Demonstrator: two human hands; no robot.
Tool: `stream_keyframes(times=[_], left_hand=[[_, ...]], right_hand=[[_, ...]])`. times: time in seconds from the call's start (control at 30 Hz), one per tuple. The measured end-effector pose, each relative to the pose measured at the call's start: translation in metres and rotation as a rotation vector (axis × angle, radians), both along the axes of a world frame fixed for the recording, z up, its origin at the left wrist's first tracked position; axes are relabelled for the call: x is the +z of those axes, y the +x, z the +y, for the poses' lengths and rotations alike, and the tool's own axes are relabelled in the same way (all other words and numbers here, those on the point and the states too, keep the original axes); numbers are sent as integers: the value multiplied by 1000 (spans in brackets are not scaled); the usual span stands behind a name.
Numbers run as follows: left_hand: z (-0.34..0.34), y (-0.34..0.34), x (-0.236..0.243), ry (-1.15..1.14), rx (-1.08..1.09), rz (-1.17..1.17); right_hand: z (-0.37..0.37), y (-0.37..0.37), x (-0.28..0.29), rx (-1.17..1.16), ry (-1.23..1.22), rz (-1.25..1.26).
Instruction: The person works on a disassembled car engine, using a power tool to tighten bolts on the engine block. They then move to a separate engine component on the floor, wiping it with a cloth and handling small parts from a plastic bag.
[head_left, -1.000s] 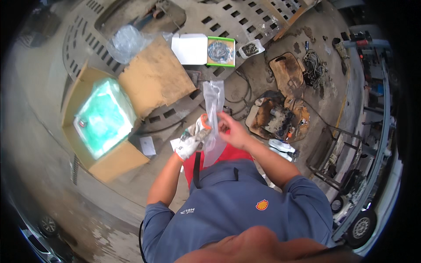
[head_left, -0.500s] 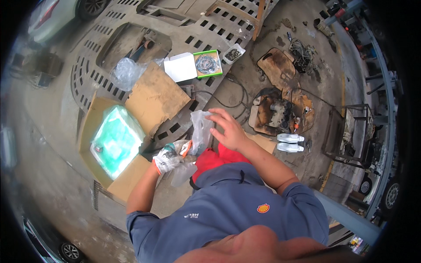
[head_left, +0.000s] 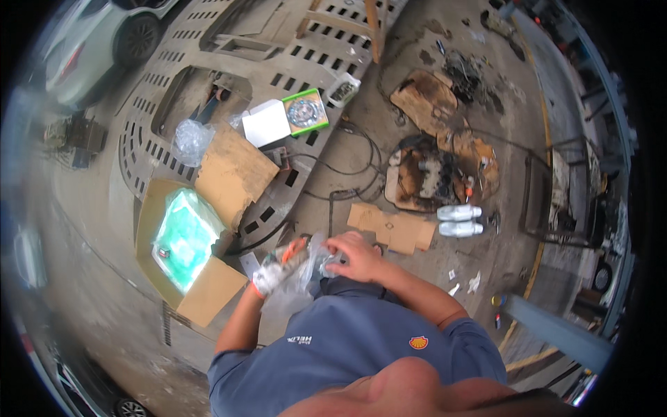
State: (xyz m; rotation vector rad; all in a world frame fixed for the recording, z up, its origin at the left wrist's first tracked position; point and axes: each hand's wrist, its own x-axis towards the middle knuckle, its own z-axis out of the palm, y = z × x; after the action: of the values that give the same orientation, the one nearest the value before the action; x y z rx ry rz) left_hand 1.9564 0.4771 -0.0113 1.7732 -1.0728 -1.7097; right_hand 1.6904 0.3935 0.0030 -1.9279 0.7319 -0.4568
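Note:
My left hand (head_left: 271, 275), in a white work glove with an orange cuff, is closed on a crumpled clear plastic bag (head_left: 295, 286) in front of my waist. A grey and orange fabric piece (head_left: 295, 250), resembling a second glove, sticks out by its fingers; how it is held is partly hidden. My bare right hand (head_left: 356, 256) has its fingers bent and pressed on the bag's upper right side. To the left lies an open cardboard box (head_left: 208, 300) lined with plastic, with a bright green-white sheet (head_left: 184, 240) inside.
On the slotted metal platform (head_left: 306, 62) lie an open white-green box (head_left: 267, 124) with a round metal part (head_left: 305, 112) and a small tray of parts (head_left: 343, 90). Two silver bottles (head_left: 460, 228), flat cardboard (head_left: 392, 228), a greasy engine part (head_left: 438, 177) and a cable (head_left: 375, 149) lie on the floor.
The bag has come down from its stretched-up position toward my waist. My right hand has lowered with it, its fingers now more bent. The view has shifted.

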Motion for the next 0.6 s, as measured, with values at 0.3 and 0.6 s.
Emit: stream_keyframes(times=[0.3,0.6], left_hand=[[-40,-168,0,-1,-308,102],[-64,-248,31,-107,-314,34]], right_hand=[[41,-140,9,-469,177,-191],[69,-189,20,-795,86,-272]])
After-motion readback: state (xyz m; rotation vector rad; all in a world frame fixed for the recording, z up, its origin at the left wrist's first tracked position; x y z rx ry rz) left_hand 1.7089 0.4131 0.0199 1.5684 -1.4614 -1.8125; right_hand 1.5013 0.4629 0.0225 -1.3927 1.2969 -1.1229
